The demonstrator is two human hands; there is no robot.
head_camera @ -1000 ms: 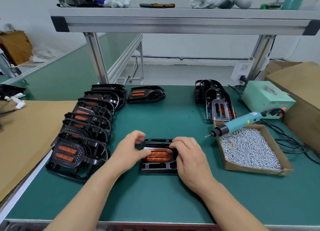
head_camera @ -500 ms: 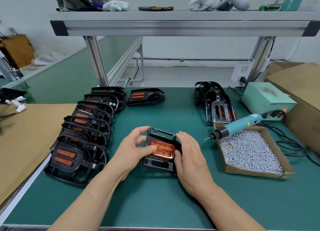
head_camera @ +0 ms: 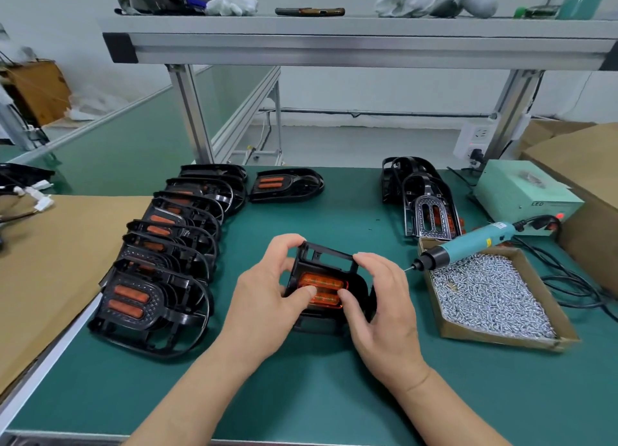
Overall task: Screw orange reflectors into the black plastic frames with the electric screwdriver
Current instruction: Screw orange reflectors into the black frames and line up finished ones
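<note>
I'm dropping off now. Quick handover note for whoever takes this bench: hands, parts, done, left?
Left hand: grips the black frame at its left edge, thumb on the orange reflector.
Right hand: grips the frame's right side, thumb on the reflector too.
Electric screwdriver: lies unheld on the screw box, right of the hands.
Done, apparently: row of frames with reflectors at left.
Left: screw this reflector down, it seems, then the stacked frames at back right.
</note>
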